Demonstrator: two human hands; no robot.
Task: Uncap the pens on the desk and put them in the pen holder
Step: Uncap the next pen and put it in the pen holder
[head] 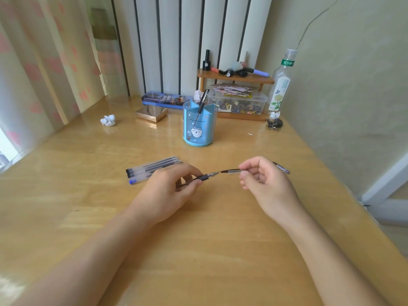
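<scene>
four pens [152, 170] lie in a row left of centre on the surface [88, 195]. the left hand [167, 191] pinches the pen [204, 177] by its dark grip, tip bared. the right hand [262, 177] holds the clear cap [234, 171], just off the tip. best to lay the cap aside and carry the pen straight to the blue pen holder [199, 125] near the far edge, beside the pen already standing in it.

The desk [110, 217] is glossy, smooth pale wood; the pen holder [199, 127] is translucent blue plastic; the pens [152, 170] have frosted clear plastic barrels; a crumpled white paper ball [108, 120] looks matt
</scene>
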